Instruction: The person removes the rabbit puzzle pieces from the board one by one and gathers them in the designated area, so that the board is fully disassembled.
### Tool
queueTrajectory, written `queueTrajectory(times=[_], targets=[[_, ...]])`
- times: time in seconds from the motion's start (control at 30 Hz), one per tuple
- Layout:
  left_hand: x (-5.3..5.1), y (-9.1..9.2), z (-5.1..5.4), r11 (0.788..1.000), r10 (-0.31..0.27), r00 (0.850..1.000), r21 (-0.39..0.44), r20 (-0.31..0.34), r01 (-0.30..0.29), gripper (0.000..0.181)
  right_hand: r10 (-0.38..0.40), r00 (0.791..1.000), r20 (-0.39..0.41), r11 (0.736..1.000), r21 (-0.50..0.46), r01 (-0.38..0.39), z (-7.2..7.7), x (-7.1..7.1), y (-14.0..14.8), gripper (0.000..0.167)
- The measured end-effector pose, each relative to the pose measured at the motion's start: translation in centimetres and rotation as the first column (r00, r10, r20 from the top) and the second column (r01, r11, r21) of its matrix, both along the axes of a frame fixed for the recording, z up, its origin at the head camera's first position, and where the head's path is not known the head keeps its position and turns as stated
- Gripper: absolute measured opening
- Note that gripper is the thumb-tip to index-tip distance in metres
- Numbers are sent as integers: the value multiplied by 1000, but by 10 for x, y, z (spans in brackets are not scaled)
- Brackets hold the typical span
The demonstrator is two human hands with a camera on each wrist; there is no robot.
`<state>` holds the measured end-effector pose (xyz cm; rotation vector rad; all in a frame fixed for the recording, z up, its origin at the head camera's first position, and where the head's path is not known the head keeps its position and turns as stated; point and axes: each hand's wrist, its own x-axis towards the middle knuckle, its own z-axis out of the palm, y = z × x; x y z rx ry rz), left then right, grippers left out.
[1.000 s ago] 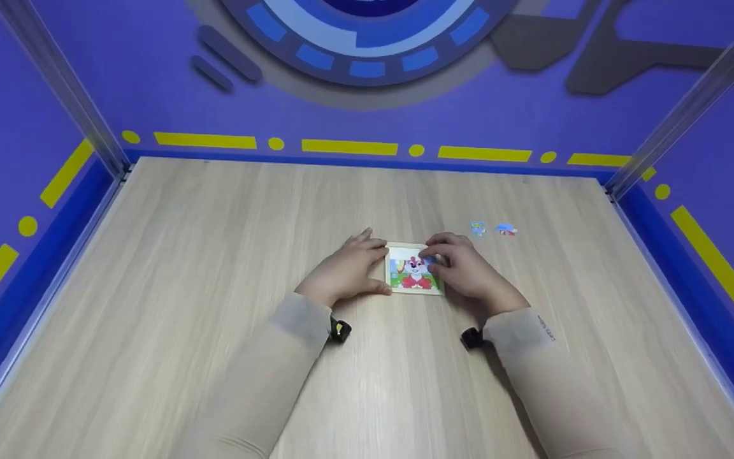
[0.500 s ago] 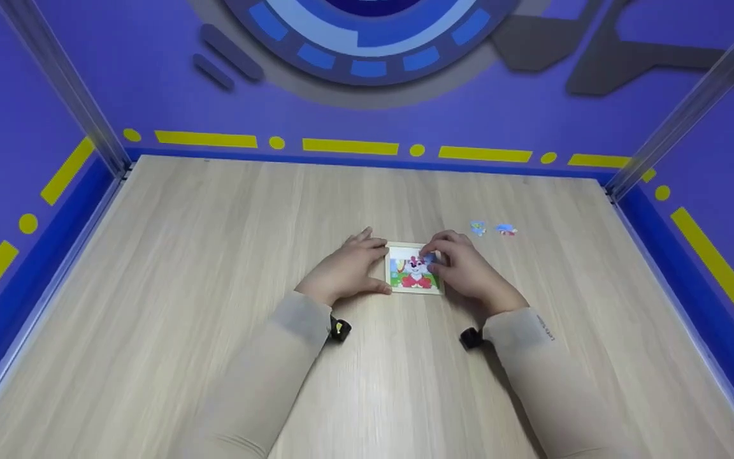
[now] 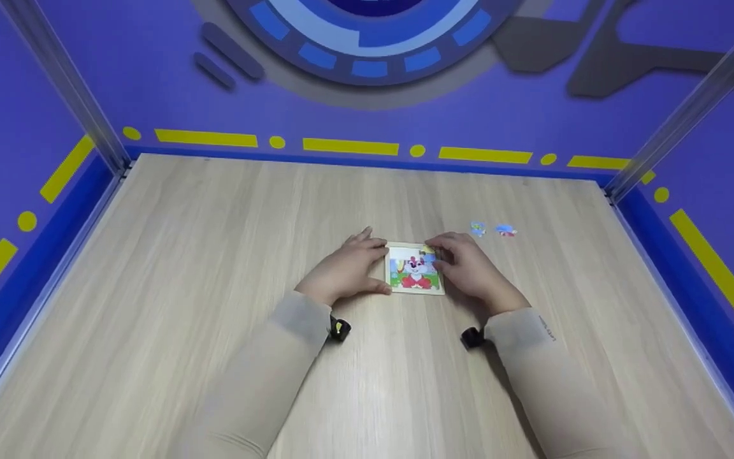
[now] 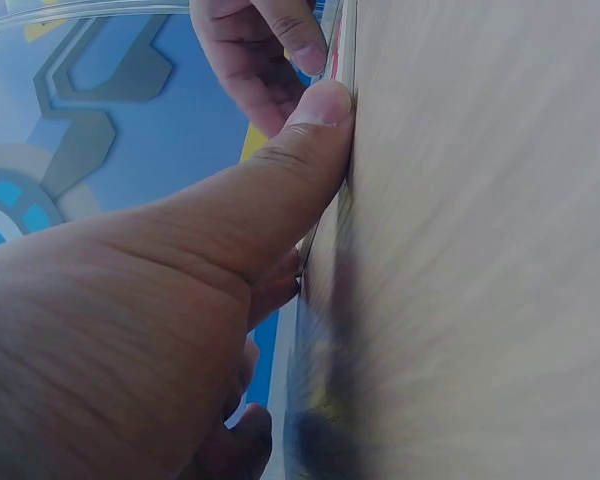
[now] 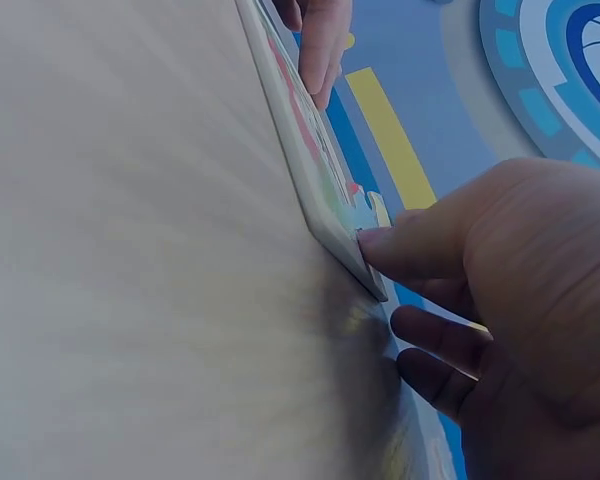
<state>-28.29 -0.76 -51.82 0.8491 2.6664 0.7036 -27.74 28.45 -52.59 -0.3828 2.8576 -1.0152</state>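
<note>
A small jigsaw puzzle tray (image 3: 414, 292) with a pale wooden rim lies flat near the middle of the table; its picture shows a white and red rabbit-like cartoon animal. White backing shows at its upper left. My left hand (image 3: 348, 268) holds the tray's left side, thumb at the near corner and a finger at the far one. At the upper right, my right hand (image 3: 467, 266) pinches a blue and yellow puzzle piece (image 3: 427, 250), partly hidden by the fingers. In the right wrist view the piece (image 5: 376, 208) stands slightly proud of the tray, with the thumb close against it.
Two loose puzzle pieces lie beyond the right hand: a blue and green one (image 3: 478, 228) and a blue and red one (image 3: 506, 230). Purple-blue panels (image 3: 341, 118) with yellow marks enclose the wooden table (image 3: 246, 210) at the back and sides.
My right fingers have shifted slightly right, towards the tray's upper-right corner, uncovering more of the blue and yellow piece. The left hand and tray stay put.
</note>
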Motion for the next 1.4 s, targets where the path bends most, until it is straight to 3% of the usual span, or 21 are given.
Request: queueTrajectory(times=[0.3,0.63,0.83,1.0,1.1,1.23,1.33,1.4], targets=[[1,1,2,1000,-3,1000,-11,5,3,91,-6,1000,-20,1000,19,6,-2,0,2,38],[0,0,1,1000,-15,1000,-10,-4,15,91,14,999,-42,1000,-20,-15,-4,-2,5,38],[1,-1,-1,1000,-19,1000,-4,-7,19,91,-25,999,-46,996,-91,21,-6,-2,7,37],[1,-1,-2,1000,-20,1000,-2,-10,20,91,-63,998,19,977,-202,66,-7,-4,10,40],[1,-1,-3,1000,-20,1000,-1,-11,20,92,-92,993,75,930,-351,112,-6,-6,11,41],[0,-1,-4,1000,-24,1000,-5,-17,24,93,-107,982,153,813,-556,175,-5,-8,14,42],[-1,-1,-3,1000,-20,1000,-1,-10,20,93,-120,973,195,731,-646,219,-3,-9,16,43],[-1,-1,-2,1000,-15,1000,-1,-4,15,93,-137,969,207,694,-678,243,0,-10,18,44]])
